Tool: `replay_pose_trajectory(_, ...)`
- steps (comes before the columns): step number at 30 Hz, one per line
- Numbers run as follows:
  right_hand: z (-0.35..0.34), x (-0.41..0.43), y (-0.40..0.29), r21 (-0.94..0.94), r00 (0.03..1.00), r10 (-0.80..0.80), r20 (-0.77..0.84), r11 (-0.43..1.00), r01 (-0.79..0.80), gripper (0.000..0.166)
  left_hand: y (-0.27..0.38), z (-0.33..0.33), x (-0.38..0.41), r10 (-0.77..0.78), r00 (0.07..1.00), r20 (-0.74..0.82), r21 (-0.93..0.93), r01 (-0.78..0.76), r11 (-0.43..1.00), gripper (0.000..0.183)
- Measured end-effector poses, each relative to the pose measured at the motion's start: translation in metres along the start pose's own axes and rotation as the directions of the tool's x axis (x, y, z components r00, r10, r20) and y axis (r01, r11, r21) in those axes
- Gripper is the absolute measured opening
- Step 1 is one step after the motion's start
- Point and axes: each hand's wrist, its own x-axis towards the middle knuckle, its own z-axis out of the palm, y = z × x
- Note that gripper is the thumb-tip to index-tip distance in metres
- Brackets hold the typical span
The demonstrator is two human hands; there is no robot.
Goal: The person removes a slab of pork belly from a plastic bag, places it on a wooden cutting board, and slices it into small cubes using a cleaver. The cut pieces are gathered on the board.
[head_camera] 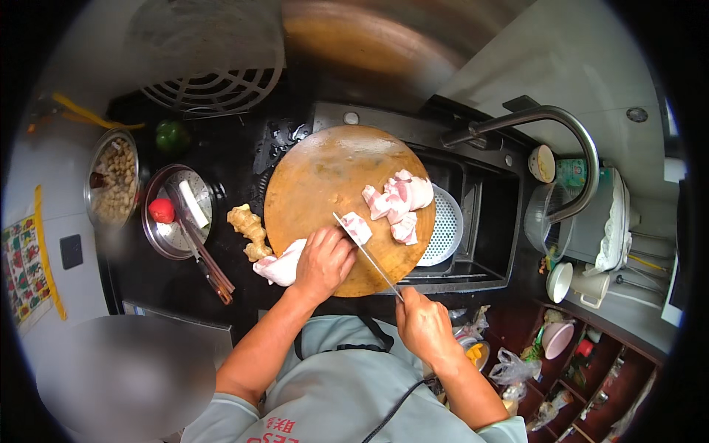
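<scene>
On a round wooden chopping board [327,183], my left hand [325,260] presses on a long piece of raw pale meat [281,264], whose left end hangs past the board's edge. My right hand [424,326] grips the handle of a kitchen knife [372,261], seen nearly edge-on. Its blade stands between my left fingertips and a cut chunk of meat [356,227]. More raw chunks [401,196] lie in a loose pile at the board's right side. Most of the knife handle is hidden in my right hand.
The board overlaps a black sink [493,221] holding a perforated colander [443,227]; a curved faucet [579,133] rises behind. Left are ginger [249,230], a steel pot [145,243] with a tomato, scallion and utensils, a bowl of small round food [113,188] and a green pepper [172,137].
</scene>
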Motion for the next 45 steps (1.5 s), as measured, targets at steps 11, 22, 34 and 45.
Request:
replay_pose_trajectory(11, -0.009, 0.009, -0.011, -0.044, 0.997, 0.053, 0.055, 0.998, -0.05, 0.019, -0.008, 0.004, 0.006, -0.04, 0.999, 0.008, -0.103, 0.041, 0.994, 0.023)
replay_pose_trajectory(22, -0.001, 0.04, -0.008, -0.006, 0.987, 0.043, 0.154, 0.999, -0.043, 0.016, -0.012, 0.002, 0.004, -0.042, 0.998, 0.056, -0.146, 0.05, 0.988, 0.022)
replay_pose_trajectory(34, 0.012, 0.018, 0.005, -0.04, 0.991, 0.071, 0.109, 0.997, -0.067, 0.015, -0.011, 0.008, 0.001, -0.086, 0.994, 0.065, -0.123, 0.093, 0.988, 0.019)
replay_pose_trajectory(45, 0.018, 0.013, 0.014, -0.025, 0.993, 0.088, 0.081, 0.996, -0.086, 0.013, -0.007, 0.001, 0.007, -0.08, 0.996, 0.038, -0.119, 0.084, 0.989, 0.02)
